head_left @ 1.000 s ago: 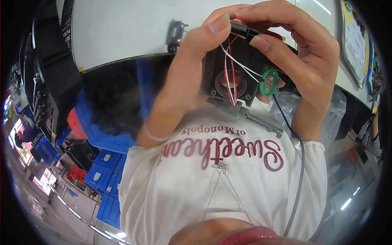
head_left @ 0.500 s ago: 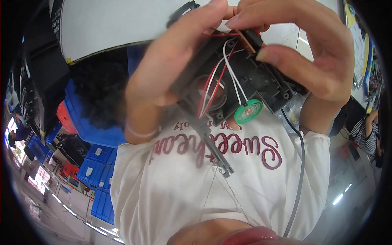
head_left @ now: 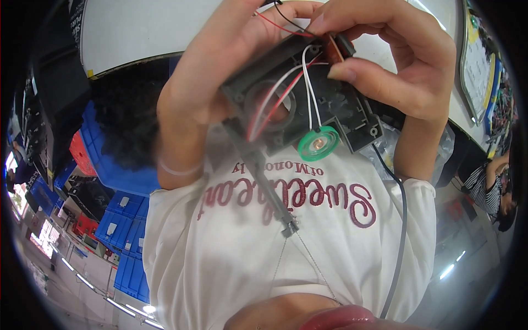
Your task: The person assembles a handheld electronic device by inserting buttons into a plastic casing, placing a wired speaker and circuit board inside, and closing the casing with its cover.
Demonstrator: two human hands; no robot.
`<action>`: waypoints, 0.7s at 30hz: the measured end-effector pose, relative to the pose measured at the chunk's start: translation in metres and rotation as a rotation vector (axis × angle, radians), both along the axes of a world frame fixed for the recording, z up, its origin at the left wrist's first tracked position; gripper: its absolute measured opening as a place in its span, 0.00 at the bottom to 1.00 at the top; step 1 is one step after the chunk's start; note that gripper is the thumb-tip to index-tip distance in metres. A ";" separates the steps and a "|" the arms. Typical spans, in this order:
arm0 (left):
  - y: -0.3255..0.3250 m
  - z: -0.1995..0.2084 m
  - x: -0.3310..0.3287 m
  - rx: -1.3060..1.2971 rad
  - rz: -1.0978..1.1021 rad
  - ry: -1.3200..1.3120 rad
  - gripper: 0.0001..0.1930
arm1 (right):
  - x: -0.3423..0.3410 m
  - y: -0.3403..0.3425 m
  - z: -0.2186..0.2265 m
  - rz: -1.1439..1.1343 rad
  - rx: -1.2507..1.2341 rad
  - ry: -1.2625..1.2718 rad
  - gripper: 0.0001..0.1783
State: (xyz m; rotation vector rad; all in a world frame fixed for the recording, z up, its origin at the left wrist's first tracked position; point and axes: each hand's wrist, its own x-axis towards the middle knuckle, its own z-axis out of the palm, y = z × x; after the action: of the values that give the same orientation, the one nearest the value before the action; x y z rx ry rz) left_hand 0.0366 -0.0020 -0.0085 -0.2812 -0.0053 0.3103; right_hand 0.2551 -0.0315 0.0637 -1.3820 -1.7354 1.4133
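Note:
A black plastic housing (head_left: 338, 113) hangs tilted between my hands, with a round opening and moulded ribs inside. My left hand (head_left: 220, 60) is closed around its left side, the fingertips partly hidden behind it. With thumb and fingers, my right hand (head_left: 399, 60) pinches a small brown circuit board (head_left: 333, 49) at the housing's upper edge. White wires (head_left: 311, 99) run from there to a green-rimmed round speaker (head_left: 318, 143) dangling below. Red and white wires loop over the opening, blurred. Thin red and black wires (head_left: 283, 17) reach toward my left hand.
A grey bar-shaped part (head_left: 269, 190) slants down in front of my white shirt. A grey cable (head_left: 404, 231) hangs at the right. Blue bins (head_left: 124, 220) stand at the left, near a blue tray of dark pieces (head_left: 118, 165). A white table (head_left: 137, 33) lies beyond; another person (head_left: 489, 184) is far right.
Both hands and the housing have shifted left, and the housing has turned slightly. The speaker swung left with it. A dark object near my left fingers has gone from view; a black wire now shows.

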 end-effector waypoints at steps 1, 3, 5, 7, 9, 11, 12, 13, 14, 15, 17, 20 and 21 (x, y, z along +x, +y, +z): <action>0.001 -0.005 -0.005 0.022 0.016 -0.003 0.40 | -0.003 -0.003 -0.006 0.003 0.003 0.000 0.18; 0.010 -0.019 -0.028 0.515 0.038 0.373 0.42 | -0.009 -0.019 -0.027 -0.231 0.277 0.189 0.20; 0.011 -0.016 -0.029 0.345 0.060 0.179 0.35 | -0.022 -0.028 -0.016 -0.406 0.212 0.174 0.21; 0.011 -0.036 -0.054 0.675 0.068 0.330 0.35 | -0.037 -0.031 -0.010 -0.527 0.193 0.108 0.20; 0.011 -0.037 -0.052 0.733 0.053 0.337 0.32 | -0.030 -0.038 -0.011 -0.546 0.238 0.091 0.20; -0.003 -0.058 -0.043 0.870 0.211 0.394 0.31 | -0.027 -0.040 -0.009 -0.553 0.288 0.093 0.21; -0.011 -0.069 -0.037 0.933 0.294 0.421 0.31 | -0.030 -0.040 -0.008 -0.573 0.273 0.122 0.21; -0.014 -0.072 -0.031 0.995 0.377 0.445 0.32 | -0.035 -0.041 -0.005 -0.593 0.258 0.151 0.21; -0.019 -0.061 -0.023 0.774 0.460 0.532 0.31 | -0.037 -0.041 -0.005 -0.632 0.252 0.174 0.21; -0.027 -0.048 -0.022 0.537 0.562 0.641 0.30 | -0.058 -0.042 -0.009 -0.675 0.266 0.187 0.22; -0.028 -0.036 0.005 0.603 0.667 0.554 0.31 | -0.047 -0.037 -0.013 -0.579 0.222 0.195 0.23; -0.026 -0.001 0.026 0.847 0.793 0.632 0.31 | -0.028 -0.038 -0.070 -0.364 0.736 0.299 0.21; -0.031 0.013 0.025 0.746 0.715 0.834 0.32 | -0.027 -0.039 -0.072 -0.349 0.764 0.276 0.23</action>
State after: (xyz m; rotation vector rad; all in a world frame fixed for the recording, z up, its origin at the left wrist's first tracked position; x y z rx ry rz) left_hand 0.0620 -0.0334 0.0042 0.6276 0.6006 1.0832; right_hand 0.2276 -0.0700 -0.0088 -0.9414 -1.5121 0.6038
